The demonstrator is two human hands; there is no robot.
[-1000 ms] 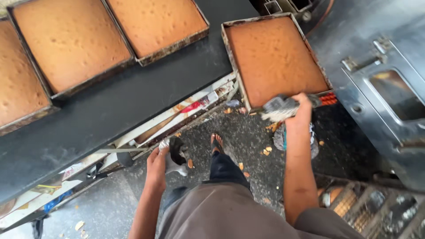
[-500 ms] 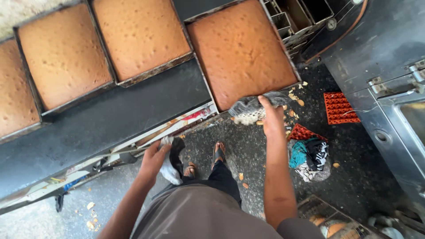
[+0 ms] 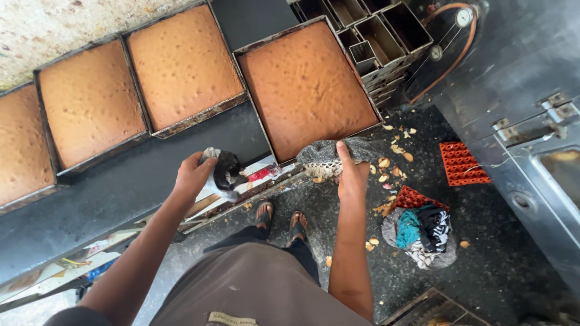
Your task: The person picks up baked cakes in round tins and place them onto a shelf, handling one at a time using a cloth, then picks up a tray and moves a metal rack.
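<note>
Two hands work at the dark surface's (image 3: 121, 193) front edge: the right hand (image 3: 352, 175) clasps a grey cloth (image 3: 326, 158) against the cake tin's (image 3: 305, 84) near rim; the left hand (image 3: 192, 176) clutches a dark rag (image 3: 225, 172).

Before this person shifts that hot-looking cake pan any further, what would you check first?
1. Cloth between right hand and the pan's near edge: ok, a grey cloth is under the fingers.
2. Left hand padded too: ok, it holds a dark rag, though it is not on the pan.
3. Cake pan fully on the black counter: not ok, its near corner sticks out past the edge.
4. Space beside the pan: cannot tell, empty loaf tins stand close on one side.
5. Floor underfoot: not ok, crumbs and a pile of cloths lie near the sandalled feet.
</note>
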